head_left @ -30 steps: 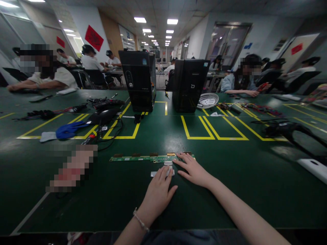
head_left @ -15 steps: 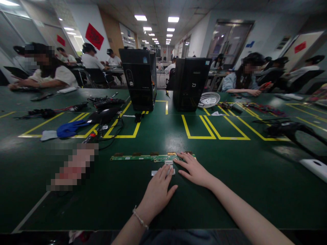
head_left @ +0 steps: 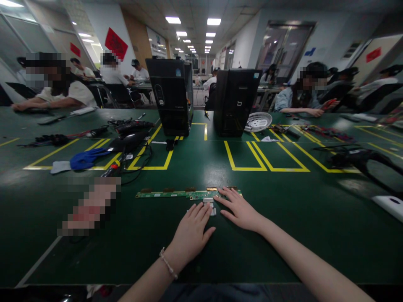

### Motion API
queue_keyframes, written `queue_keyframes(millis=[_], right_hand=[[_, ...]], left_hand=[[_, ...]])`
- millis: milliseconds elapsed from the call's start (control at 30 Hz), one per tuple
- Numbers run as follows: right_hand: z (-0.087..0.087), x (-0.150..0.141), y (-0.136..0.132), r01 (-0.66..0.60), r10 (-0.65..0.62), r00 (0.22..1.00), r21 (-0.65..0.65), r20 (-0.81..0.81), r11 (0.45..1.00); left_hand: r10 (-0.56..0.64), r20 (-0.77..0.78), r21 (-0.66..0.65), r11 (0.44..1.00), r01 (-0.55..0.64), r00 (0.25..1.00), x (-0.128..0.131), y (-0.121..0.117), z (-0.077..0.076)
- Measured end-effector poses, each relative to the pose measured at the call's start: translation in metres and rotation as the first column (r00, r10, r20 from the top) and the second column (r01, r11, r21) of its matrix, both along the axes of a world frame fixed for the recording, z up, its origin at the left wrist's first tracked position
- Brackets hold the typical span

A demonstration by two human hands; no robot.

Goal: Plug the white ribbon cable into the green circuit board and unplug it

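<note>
A long, narrow green circuit board [head_left: 176, 194] lies crosswise on the green table in front of me. My right hand [head_left: 241, 209] rests over the board's right end, fingers spread and fingertips on it. Just below the board's middle, my left hand [head_left: 192, 230] lies palm down with its fingers stretched out. Its fingertips cover part of a small whitish flat piece [head_left: 213, 210] next to the board's white connector [head_left: 208, 200]. How that piece is joined to the board is hidden by my fingers.
Two black computer towers [head_left: 171, 100] stand at the back centre. A white round basket [head_left: 258, 122] is beside the right one. Left lie a blue glove [head_left: 86, 158] and black cables [head_left: 129, 126]. A black object with a cable [head_left: 355, 159] lies right. People sit beyond the table.
My left hand has shifted slightly left and down, now covering the left part of the whitish piece. My right hand and the board have stayed in place.
</note>
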State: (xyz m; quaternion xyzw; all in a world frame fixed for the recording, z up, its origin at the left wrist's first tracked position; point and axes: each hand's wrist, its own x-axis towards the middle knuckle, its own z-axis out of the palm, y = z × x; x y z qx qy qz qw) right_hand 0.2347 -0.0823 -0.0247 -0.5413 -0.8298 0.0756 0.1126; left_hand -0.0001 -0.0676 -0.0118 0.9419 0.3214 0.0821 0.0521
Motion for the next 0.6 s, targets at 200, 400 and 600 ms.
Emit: queue_keyframes(millis=[200,400,600], right_hand=[[0.002,-0.001,0.000,0.001,-0.001,1.000,-0.005,-0.006,1.000],[0.002,-0.001,-0.001,-0.004,0.004,1.000,0.008,-0.025,1.000],[0.002,-0.001,-0.001,0.001,-0.001,0.999,0.008,-0.037,1.000]], left_hand=[[-0.018,0.009,-0.004,1.000,0.018,1.000,-0.001,0.007,0.004],[0.010,-0.005,-0.039,0.999,-0.010,1.000,-0.001,0.004,0.004],[0.068,0.002,-0.060,0.996,-0.068,0.998,0.002,-0.003,0.003]])
